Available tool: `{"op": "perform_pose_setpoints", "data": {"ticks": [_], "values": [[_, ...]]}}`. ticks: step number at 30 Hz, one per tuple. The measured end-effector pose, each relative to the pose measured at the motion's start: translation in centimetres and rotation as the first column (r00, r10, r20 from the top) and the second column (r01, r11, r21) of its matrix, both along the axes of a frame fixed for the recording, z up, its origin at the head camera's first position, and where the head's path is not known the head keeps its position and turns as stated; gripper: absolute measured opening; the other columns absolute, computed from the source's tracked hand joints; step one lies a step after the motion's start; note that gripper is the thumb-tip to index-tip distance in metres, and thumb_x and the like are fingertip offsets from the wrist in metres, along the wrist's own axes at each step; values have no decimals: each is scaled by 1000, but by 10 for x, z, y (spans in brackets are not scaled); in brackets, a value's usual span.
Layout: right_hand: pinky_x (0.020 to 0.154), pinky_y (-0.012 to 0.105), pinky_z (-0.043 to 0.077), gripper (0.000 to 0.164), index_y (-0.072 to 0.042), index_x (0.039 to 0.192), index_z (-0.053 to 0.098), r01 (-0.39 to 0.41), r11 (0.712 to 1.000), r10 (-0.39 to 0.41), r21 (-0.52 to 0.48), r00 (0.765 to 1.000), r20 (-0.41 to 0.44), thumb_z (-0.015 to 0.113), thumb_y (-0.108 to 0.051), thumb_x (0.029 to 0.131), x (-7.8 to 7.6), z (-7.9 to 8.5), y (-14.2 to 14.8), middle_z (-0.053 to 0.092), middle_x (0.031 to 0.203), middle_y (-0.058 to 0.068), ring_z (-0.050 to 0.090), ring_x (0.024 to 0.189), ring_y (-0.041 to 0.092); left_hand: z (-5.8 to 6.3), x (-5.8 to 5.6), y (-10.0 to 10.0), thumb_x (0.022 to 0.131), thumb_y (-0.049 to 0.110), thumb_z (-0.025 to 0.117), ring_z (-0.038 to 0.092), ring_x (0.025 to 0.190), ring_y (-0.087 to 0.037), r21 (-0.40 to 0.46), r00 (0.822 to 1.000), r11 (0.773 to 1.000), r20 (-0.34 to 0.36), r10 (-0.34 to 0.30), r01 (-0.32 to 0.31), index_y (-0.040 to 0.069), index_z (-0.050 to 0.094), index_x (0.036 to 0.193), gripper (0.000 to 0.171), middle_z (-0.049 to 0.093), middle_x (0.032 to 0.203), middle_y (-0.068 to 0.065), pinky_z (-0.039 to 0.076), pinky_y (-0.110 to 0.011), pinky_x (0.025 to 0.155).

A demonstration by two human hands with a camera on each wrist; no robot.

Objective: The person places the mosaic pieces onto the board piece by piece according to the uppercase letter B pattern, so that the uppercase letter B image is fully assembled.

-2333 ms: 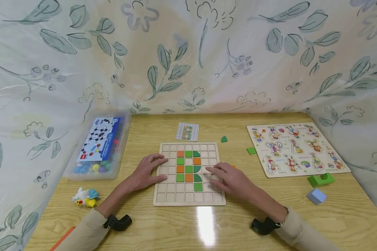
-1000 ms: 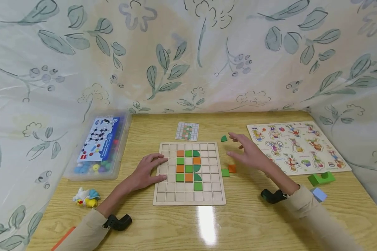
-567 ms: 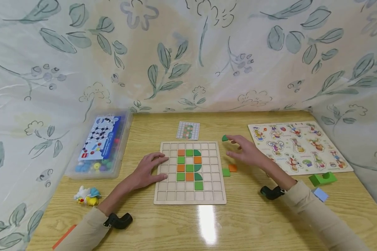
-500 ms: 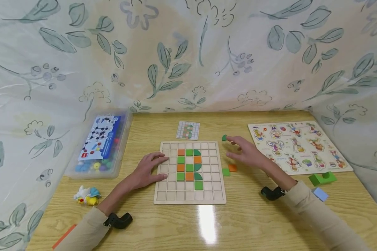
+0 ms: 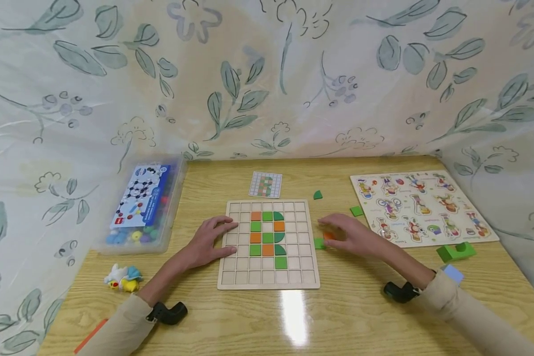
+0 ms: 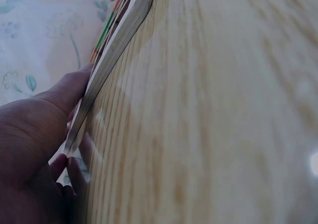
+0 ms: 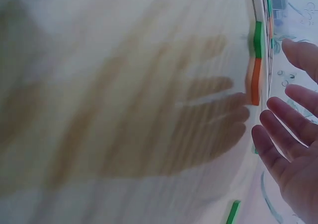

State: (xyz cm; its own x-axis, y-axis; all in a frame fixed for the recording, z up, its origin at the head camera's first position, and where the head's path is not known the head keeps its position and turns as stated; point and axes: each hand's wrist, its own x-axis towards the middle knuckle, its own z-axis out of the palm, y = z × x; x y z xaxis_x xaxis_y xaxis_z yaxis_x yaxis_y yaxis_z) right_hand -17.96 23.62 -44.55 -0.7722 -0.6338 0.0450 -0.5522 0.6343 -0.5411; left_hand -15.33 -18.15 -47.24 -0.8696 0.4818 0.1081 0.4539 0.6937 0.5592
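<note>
My left hand [image 5: 206, 242] rests at the left edge of a wooden grid board [image 5: 242, 280], its thumb over the rim in the left wrist view. Orange and green square tiles and dark green quarter-circle tiles sit in the board's middle cells. To the right of the board, my right hand [image 5: 350, 235] hovers with loosely spread fingers above a loose orange square tile [image 5: 328, 236] and a green square tile [image 5: 319, 244]. Nothing lies in its fingers in the right wrist view. A loose dark green quarter-circle tile [image 5: 318, 195] lies farther back.
A small pattern card [image 5: 265, 185] lies behind the board. Another green square tile [image 5: 356, 211] is beside the picture puzzle board [image 5: 405, 207] at right. Green and blue blocks [image 5: 456, 252] lie in front of that. A plastic box [image 5: 147, 198] and small toy figures [image 5: 123, 278] stand left.
My right hand went from the board to the loose quarter-circle tile and touched it. Now it has drawn back to the loose square tiles, leaving the quarter-circle on the table. My left hand stays put.
</note>
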Motion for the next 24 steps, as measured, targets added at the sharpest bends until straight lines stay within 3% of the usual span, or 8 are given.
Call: {"op": "perform_pose_setpoints", "data": {"ticks": [6, 15, 24], "values": [[100, 49, 44, 46, -12, 126, 64, 15, 1000, -14, 26, 1000, -22, 73, -33, 86, 5, -5, 8, 63, 125, 6, 57, 119, 28, -3, 0, -1, 87, 33, 72, 37, 133, -38, 9, 1000, 1000, -15, -3, 3, 13, 53, 140, 60, 46, 142, -13, 29, -62, 104], [91, 43, 49, 32, -14, 115, 71, -58, 998, 60, 15, 986, -153, 76, -20, 84, 5, -14, 10, 66, 115, 2, 60, 108, 23, -3, -1, -1, 86, 33, 73, 36, 135, -38, 14, 1000, 1000, 1, -3, 3, 13, 53, 141, 61, 46, 143, -13, 28, -61, 105], [90, 41, 50, 31, -14, 114, 72, -54, 998, 57, 23, 987, -148, 76, -16, 83, 5, -12, 10, 65, 114, 1, 60, 108, 21, -1, -1, -1, 86, 34, 73, 35, 136, -37, 3, 1000, 1000, 13, -2, 2, 14, 52, 141, 63, 45, 144, -12, 28, -61, 106]]}}
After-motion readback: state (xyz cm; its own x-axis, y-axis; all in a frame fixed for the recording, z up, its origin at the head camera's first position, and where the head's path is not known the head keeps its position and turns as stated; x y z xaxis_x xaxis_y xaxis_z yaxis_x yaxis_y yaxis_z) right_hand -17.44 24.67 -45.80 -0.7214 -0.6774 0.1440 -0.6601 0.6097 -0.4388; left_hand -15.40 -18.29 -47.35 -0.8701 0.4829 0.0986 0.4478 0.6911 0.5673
